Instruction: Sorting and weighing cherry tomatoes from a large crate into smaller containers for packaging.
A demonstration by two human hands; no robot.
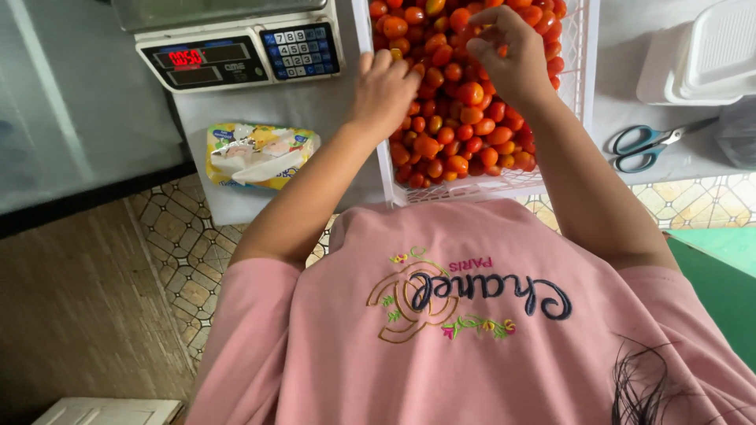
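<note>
Head view: right hand (512, 51) pinching small red-orange cherry tomatoes (461, 118), left hand (383, 90), fingers curled, at the white plastic crate's (579, 86) 9 o'clock rim; squeezed fruit may burst.

tomatoes (465, 118) in crate (587, 71) | scale (240, 51) left, wipes pack (256, 155) (probably) before it | scissors (650, 145) right

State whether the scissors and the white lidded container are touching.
Apart. The head view shows bare grey tabletop between the scissors and the white lidded container.
</note>
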